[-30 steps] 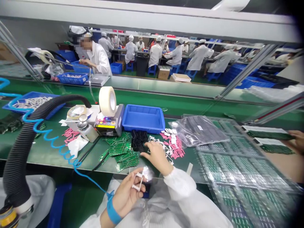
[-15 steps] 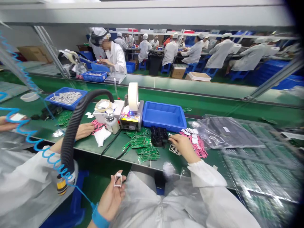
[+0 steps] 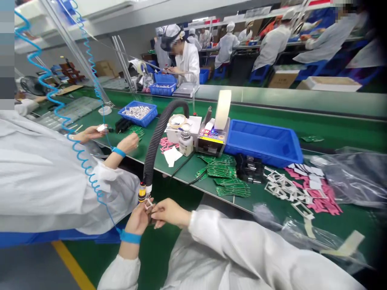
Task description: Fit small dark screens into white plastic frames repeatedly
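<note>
My left hand [image 3: 139,218], with a blue band at the wrist, holds a small white frame [image 3: 148,204] just below the nozzle of the black ribbed hose [image 3: 155,141]. Right beside it, my right hand [image 3: 167,213] has its fingers pinched together near the frame; what they hold, if anything, is too small to make out. On the bench behind lie green circuit boards [image 3: 222,171], black parts [image 3: 250,167], a pile of white frames [image 3: 286,187] and pink pieces [image 3: 328,197].
A blue bin [image 3: 263,141] stands beside a tape dispenser [image 3: 213,137] and a white bottle [image 3: 186,143]. At the left a co-worker's hands [image 3: 127,144] are over the bench. Clear plastic bags [image 3: 356,177] lie at the right.
My right hand has moved from the black parts on the bench to the white frame in my left hand. The view has turned to the left.
</note>
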Tool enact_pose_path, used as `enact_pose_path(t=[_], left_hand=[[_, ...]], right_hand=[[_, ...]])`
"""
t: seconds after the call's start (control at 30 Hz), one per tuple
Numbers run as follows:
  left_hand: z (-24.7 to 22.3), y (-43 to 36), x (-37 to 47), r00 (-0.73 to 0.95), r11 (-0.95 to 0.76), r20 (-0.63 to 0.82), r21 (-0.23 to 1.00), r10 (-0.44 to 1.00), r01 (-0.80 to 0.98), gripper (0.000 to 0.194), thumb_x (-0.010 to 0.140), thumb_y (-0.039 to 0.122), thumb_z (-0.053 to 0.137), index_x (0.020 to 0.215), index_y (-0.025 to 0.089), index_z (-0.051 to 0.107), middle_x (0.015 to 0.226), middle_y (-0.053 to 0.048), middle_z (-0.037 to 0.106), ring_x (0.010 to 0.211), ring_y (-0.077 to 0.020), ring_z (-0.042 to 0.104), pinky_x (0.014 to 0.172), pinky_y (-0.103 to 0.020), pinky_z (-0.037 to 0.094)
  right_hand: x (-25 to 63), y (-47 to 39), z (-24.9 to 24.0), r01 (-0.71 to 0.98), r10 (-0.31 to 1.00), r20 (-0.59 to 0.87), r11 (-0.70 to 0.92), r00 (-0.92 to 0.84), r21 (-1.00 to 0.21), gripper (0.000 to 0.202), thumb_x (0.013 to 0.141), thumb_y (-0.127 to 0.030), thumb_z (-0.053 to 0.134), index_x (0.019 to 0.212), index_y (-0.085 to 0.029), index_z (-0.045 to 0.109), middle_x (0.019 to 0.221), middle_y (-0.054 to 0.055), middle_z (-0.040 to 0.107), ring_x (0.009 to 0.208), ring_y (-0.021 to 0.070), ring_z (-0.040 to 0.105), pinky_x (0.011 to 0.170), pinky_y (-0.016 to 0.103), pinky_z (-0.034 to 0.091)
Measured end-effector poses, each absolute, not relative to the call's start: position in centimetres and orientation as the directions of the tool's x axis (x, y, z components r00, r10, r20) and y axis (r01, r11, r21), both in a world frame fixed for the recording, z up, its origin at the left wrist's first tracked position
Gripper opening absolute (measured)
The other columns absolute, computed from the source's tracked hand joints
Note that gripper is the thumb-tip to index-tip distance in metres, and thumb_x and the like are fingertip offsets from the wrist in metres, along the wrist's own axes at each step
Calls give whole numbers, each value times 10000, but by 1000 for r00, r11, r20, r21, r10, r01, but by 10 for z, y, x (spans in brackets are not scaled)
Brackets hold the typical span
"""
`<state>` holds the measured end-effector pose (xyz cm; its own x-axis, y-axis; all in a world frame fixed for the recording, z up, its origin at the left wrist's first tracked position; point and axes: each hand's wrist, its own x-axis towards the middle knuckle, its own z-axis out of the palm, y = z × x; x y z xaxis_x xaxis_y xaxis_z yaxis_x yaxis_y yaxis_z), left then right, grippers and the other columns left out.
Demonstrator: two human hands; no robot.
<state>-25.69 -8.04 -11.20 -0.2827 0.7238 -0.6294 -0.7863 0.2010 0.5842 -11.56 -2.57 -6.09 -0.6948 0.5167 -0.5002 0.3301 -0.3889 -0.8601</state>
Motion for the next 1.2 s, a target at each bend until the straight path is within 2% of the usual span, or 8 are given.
enact_pose_path(t=[0.17, 0.4, 0.47, 0.53, 0.67, 0.87, 1.0, 1.2], left_hand=[[-109, -86, -272, -377, 174, -577, 683, 725, -710, 275, 614, 32, 731, 871, 111, 671, 705, -17, 718, 596, -115, 645, 597, -196, 491], [-110, -71, -237, -249, 170, -574, 577, 780, -799, 124, 843, 235, 550, 855, 185, 663, 688, -12, 691, 661, -116, 646, 663, -220, 516], [-104, -78, -207, -123, 243, -575, 517, 809, -821, 166, 813, 324, 594, 823, 179, 672, 730, -36, 700, 696, -141, 656, 699, -259, 527], [-91, -88, -176, 13, 322, -553, 464, 833, -825, 269, 663, 403, 734, 785, 167, 687, 825, -73, 715, 796, -209, 668, 753, -331, 532], [-46, -94, -130, 435, 515, -281, 375, 855, -771, 386, 513, 508, 789, 672, 167, 704, 982, -107, 695, 1012, -317, 615, 944, -478, 436], [1, -72, -99, 598, 575, -171, 566, 783, -591, 388, 556, 489, 772, 753, 156, 747, 1050, -132, 656, 1019, -324, 595, 990, -483, 371], [3, -67, -85, 633, 608, -190, 576, 750, -547, 405, 537, 526, 764, 720, 165, 750, 1060, -143, 651, 1058, -352, 561, 967, -488, 377], [6, -62, -75, 604, 488, -182, 781, 776, -391, 331, 610, 473, 738, 765, 183, 769, 1178, -152, 608, 1078, -351, 544, 978, -476, 350]], right_hand=[[-164, -25, -77, 279, 508, -589, -560, -628, -780, 255, 901, -317, 529, 1076, -135, 563, 1003, 49, 610, 812, 136, 612, 690, 310, 534], [-95, -47, -19, 51, 637, -475, -565, -607, -824, 80, 821, -209, 605, 848, -137, 626, 630, -44, 562, 481, 34, 445, 484, 178, 374], [-57, -51, 0, -16, 742, -363, -449, -564, -893, 137, 752, -178, 656, 888, -175, 644, 637, -46, 588, 540, 55, 494, 544, 194, 397], [-18, -53, 13, 23, 887, -143, -148, -440, -989, 139, 722, -176, 661, 860, -195, 668, 666, -22, 618, 616, 96, 540, 603, 233, 428], [39, -61, 18, 253, 946, 200, 265, -254, -931, 99, 758, -188, 626, 820, -224, 692, 715, 20, 645, 703, 150, 565, 640, 284, 465], [72, -67, 22, 403, 906, 351, 420, -236, -813, 160, 837, -179, 568, 914, -272, 672, 675, -9, 670, 601, 138, 530, 577, 289, 436], [85, -64, 29, 480, 876, 417, 482, -244, -733, 134, 841, -176, 559, 911, -260, 635, 799, 12, 667, 718, 158, 590, 662, 323, 449], [106, -62, 35, 651, 818, 546, 517, -182, -556, 91, 832, -156, 555, 783, -233, 557, 686, -9, 526, 659, 149, 511, 809, 410, 369]])
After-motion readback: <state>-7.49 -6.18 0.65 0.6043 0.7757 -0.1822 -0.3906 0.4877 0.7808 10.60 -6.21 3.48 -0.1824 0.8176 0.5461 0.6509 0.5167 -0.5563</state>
